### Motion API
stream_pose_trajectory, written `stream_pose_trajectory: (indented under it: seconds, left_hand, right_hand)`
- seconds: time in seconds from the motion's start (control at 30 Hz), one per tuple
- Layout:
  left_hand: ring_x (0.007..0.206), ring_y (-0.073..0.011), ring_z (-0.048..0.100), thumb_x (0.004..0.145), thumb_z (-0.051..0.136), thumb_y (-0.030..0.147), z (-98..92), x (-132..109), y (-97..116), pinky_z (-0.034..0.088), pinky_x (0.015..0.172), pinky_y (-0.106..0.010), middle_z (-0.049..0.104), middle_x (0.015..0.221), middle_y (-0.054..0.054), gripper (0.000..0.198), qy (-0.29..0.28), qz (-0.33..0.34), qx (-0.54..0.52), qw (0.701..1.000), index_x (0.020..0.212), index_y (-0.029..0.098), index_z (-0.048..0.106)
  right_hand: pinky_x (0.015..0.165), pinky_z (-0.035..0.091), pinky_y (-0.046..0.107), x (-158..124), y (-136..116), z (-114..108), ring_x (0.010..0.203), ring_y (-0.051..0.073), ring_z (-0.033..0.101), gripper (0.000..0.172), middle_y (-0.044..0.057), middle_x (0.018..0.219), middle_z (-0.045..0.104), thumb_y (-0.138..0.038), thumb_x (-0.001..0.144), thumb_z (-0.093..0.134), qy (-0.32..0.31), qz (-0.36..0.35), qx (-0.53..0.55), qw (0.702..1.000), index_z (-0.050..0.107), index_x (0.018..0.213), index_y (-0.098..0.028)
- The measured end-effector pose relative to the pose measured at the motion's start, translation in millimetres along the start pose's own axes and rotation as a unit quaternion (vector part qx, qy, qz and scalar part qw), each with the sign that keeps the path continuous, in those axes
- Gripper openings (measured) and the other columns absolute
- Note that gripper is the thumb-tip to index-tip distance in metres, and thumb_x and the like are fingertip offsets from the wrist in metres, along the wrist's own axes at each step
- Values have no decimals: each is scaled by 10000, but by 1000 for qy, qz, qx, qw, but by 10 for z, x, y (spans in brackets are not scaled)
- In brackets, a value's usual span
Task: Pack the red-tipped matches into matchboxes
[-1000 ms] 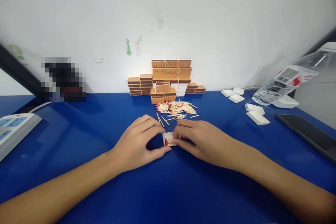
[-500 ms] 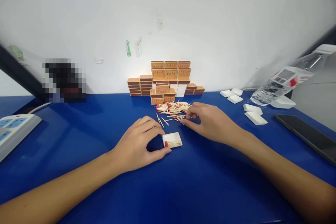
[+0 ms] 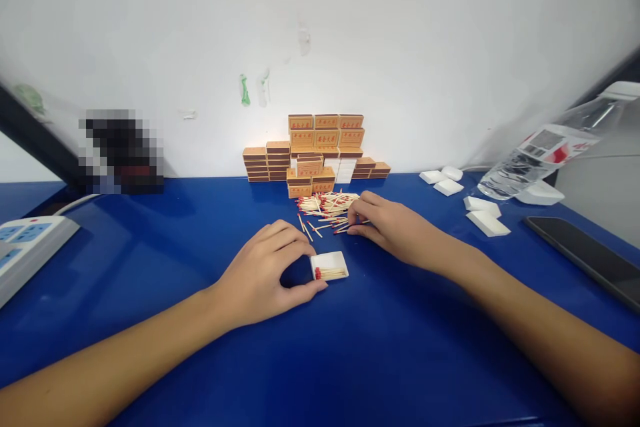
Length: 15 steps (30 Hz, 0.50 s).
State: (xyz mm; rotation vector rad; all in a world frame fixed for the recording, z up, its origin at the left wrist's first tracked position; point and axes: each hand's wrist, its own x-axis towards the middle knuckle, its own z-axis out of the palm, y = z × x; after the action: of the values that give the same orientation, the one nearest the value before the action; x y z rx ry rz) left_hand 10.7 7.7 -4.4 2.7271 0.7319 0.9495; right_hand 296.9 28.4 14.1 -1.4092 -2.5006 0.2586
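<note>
Head view: left hand point(image 3: 265, 273) pinches the white tray point(image 3: 330, 259) by its left end, flat on the blue table point(image 3: 150, 247), a few matches inside. Right hand point(image 3: 387, 227) has its fingers bunched on the loose matches point(image 3: 325, 207) just behind the tray; can't tell if it grips any.

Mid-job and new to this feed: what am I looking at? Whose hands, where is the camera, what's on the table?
No machine: a person's two bare hands, seen by one head-worn camera looking forward and down. The left hand pinches the end of a small white tray holding a few red-tipped matches. The right hand has its fingers on the loose match pile; whether it grips any is unclear. Behind stand stacked matchboxes. The blue table also bears a power strip, empty white trays and a water bottle.
</note>
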Motion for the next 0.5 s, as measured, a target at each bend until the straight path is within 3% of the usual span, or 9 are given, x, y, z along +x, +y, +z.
stream_pose_trajectory:
  seconds: [0.1, 0.5]
  left_hand:
    - [1007, -242, 650, 911, 791, 376, -2, -4, 5, 546, 910, -425, 741, 1045, -62, 269, -1, 0, 2, 1000, 1060, 185, 673]
    - [994, -244, 655, 926, 775, 377, -4, 2, 10, 550, 916, -432, 743, 1036, -67, 253, -4, -4, -4, 1000, 1069, 195, 673]
  right_hand:
    - [812, 494, 345, 17, 39, 38, 852, 187, 598, 153, 81, 1106, 584, -320, 1050, 563, 12, -4, 9, 1000, 602, 1124, -191]
    - [793, 478, 345, 17, 6, -24, 881, 204, 592, 217, 92, 1035, 621, -321, 1073, 486, -42, -10, 44, 998, 595, 940, -188]
